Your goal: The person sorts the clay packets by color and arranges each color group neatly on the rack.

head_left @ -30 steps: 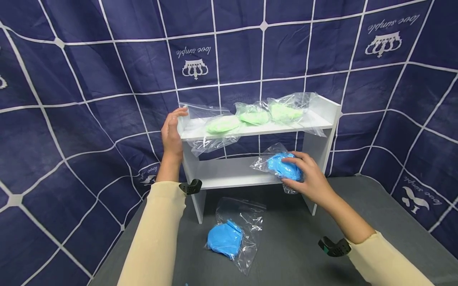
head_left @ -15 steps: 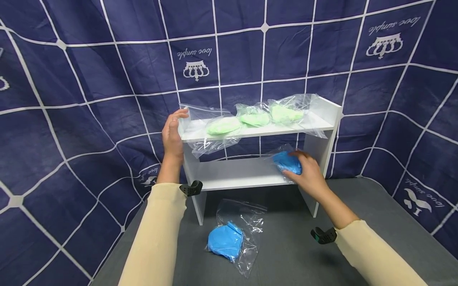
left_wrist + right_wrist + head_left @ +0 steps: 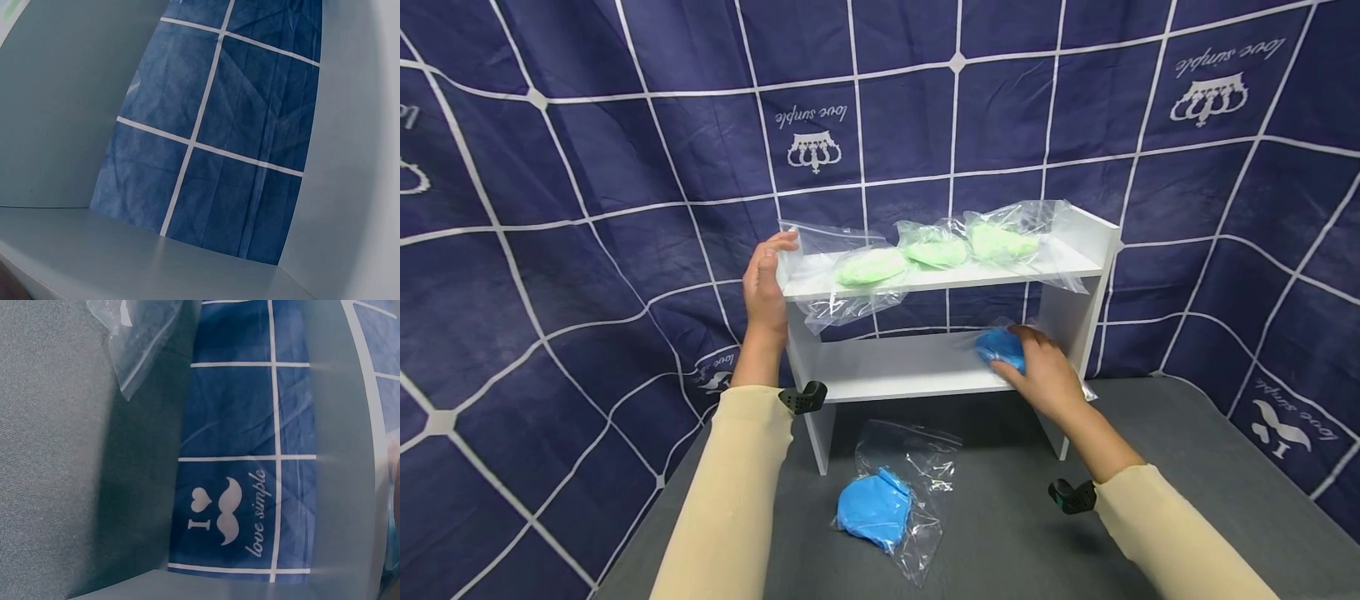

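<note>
In the head view my right hand holds a clear zip bag with a soft blue bundle at the right end of the lower shelf. Thumb and fingers are on either side of the bundle, and the hand hides part of it. My left hand grips the upper left side panel of the white shelf unit, its fingers bent over the panel's edge. Another zip bag with a blue bundle lies flat on the dark table in front. What the blue material is, I cannot tell.
Clear bags with pale green bundles lie along the top shelf, and some plastic overhangs its front edge. A navy curtain with white lines hangs behind and around. The grey table extends in front of the unit.
My right hand has moved the blue bundle back and slightly right, down onto the lower shelf. The left hand keeps its place on the side panel.
</note>
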Tool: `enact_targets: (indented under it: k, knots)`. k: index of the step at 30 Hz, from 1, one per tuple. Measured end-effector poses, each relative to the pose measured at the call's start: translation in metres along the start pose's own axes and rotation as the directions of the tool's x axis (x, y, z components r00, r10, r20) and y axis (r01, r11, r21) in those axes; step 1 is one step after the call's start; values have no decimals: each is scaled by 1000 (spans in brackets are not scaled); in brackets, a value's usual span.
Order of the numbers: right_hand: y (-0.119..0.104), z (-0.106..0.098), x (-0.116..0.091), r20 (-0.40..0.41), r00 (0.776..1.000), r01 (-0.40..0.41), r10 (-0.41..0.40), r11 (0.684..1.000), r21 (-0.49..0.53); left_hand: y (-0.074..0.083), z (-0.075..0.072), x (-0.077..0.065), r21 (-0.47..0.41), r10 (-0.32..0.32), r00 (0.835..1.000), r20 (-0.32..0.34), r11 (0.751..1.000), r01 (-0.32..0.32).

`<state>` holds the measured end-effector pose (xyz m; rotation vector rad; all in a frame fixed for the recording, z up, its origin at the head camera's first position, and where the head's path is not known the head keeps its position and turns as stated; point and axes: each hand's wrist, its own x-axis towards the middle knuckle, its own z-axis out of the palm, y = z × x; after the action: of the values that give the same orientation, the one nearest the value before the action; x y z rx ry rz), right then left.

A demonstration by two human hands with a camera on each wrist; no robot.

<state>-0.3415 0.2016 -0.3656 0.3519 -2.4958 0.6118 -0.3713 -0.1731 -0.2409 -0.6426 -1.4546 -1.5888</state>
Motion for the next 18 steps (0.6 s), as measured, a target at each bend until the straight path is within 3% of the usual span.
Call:
enact_targets:
  k: [10,18]
  knots:
    - [-2,-1,0,35,999,-16,17,999,-41,0,0,1,23,7,1000,7,1000,-7]
    - [-1,0,-2,-36,999,24,-24,1000,14,0,1,0,21,11,1000,7,1000,-11]
